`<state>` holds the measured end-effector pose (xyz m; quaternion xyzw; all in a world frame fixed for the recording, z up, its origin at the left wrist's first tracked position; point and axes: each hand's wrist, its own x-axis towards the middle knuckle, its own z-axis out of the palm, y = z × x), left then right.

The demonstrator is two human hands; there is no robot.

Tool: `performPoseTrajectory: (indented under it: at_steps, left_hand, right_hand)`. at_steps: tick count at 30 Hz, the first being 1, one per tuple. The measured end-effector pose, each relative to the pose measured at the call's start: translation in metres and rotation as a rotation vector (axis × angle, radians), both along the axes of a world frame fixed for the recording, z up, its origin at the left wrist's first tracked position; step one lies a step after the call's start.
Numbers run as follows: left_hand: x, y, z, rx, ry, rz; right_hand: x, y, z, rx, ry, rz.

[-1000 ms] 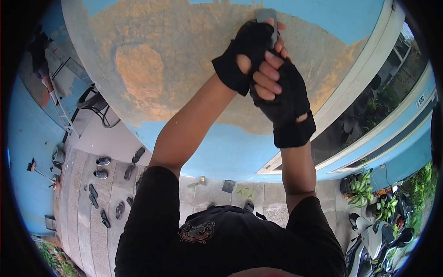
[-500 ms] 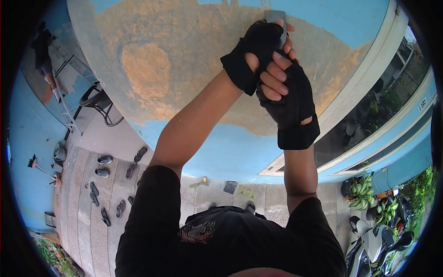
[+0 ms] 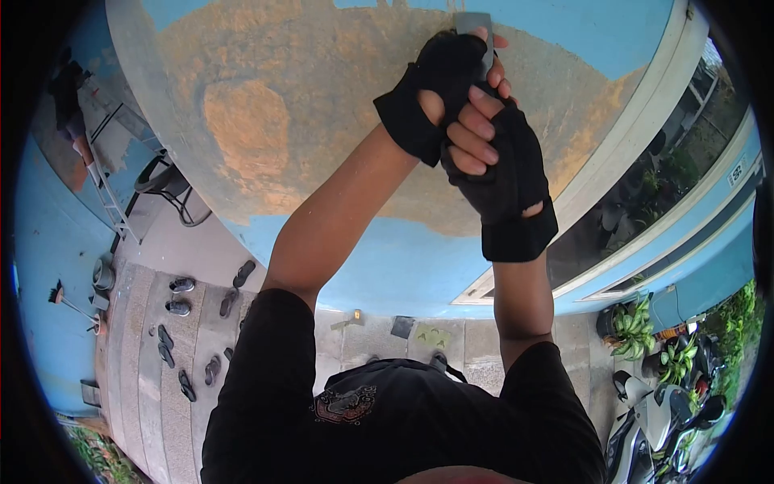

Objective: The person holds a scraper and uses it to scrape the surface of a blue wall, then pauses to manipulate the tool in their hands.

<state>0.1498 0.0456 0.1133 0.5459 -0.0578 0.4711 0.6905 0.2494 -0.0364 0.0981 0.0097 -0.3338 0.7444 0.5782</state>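
A flat grey metal scraper [image 3: 472, 22] lies against the wall, its edge near the border between blue paint and bare plaster. My left hand [image 3: 448, 74], in a black fingerless glove, grips it close to the blade, with thumb and fingertips on the metal. Just below, my right hand [image 3: 501, 165], gloved the same way, has its fingers curled closed around the scraper's lower end; the handle itself is hidden inside it. Both hands touch each other. The wall [image 3: 330, 113] shows a broad stripped patch of grey and tan.
A window [image 3: 621, 210] with a pale frame runs along the right. At left, another person [image 3: 68, 101] stands on a ladder [image 3: 109, 194] beside a chair [image 3: 165, 181]. Several shoes [image 3: 179, 308] lie on the paving. Potted plants [image 3: 633, 331] and a motorbike [image 3: 645, 419] stand at lower right.
The view has shifted slightly, so wall, hands and scraper appear a little further left. Both hands keep the same grip on the scraper.
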Motion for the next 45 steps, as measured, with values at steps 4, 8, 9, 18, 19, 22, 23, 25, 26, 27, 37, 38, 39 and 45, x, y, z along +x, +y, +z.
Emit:
performPoseTrajectory:
  at_steps: [4, 8, 9, 18, 19, 22, 23, 25, 26, 27, 37, 38, 39, 45]
  left_hand:
    - [0.001, 0.009, 0.011, 0.068, -0.011, 0.010]
    - [-0.001, 0.003, 0.014, -0.009, -0.002, 0.021]
    - [-0.003, 0.002, 0.010, 0.028, 0.030, 0.044]
    - [-0.003, 0.008, 0.004, -0.005, 0.007, -0.072]
    - [-0.003, 0.008, 0.005, 0.019, 0.014, -0.024]
    - [0.000, 0.008, 0.009, 0.061, 0.001, 0.037]
    - [0.000, 0.009, 0.013, 0.100, -0.015, 0.052]
    - [0.001, 0.000, 0.003, 0.083, 0.016, 0.054]
    - [0.000, -0.003, 0.001, 0.082, 0.040, 0.060]
    - [0.002, 0.002, 0.000, 0.074, 0.039, 0.062]
    - [0.008, 0.009, 0.006, 0.039, -0.048, -0.003]
    - [0.008, 0.010, 0.008, 0.024, -0.056, -0.016]
    - [0.008, 0.011, 0.011, 0.014, -0.066, -0.028]
    - [0.009, 0.014, 0.009, 0.060, -0.035, -0.061]
  right_hand:
    - [0.002, 0.006, 0.011, 0.042, -0.030, 0.028]
    - [0.001, 0.000, 0.004, -0.004, -0.031, 0.046]
    - [-0.003, -0.005, 0.002, 0.013, -0.060, -0.021]
    - [-0.003, -0.004, 0.002, -0.005, -0.047, -0.027]
    - [-0.003, -0.002, 0.005, -0.003, -0.047, -0.027]
    - [-0.001, -0.001, 0.010, -0.009, 0.012, -0.004]
    - [-0.002, -0.002, 0.012, 0.023, -0.012, 0.004]
    - [0.000, -0.004, 0.006, 0.037, -0.028, 0.012]
    - [0.005, -0.002, 0.002, 0.040, -0.039, 0.020]
    - [0.006, -0.004, 0.000, 0.035, -0.052, 0.027]
    - [0.006, 0.002, 0.004, 0.106, 0.012, 0.068]
    - [0.004, 0.000, 0.006, 0.104, 0.008, 0.066]
    - [0.001, -0.002, 0.010, 0.098, 0.004, 0.034]
    - [0.003, -0.003, 0.008, 0.105, -0.018, 0.007]
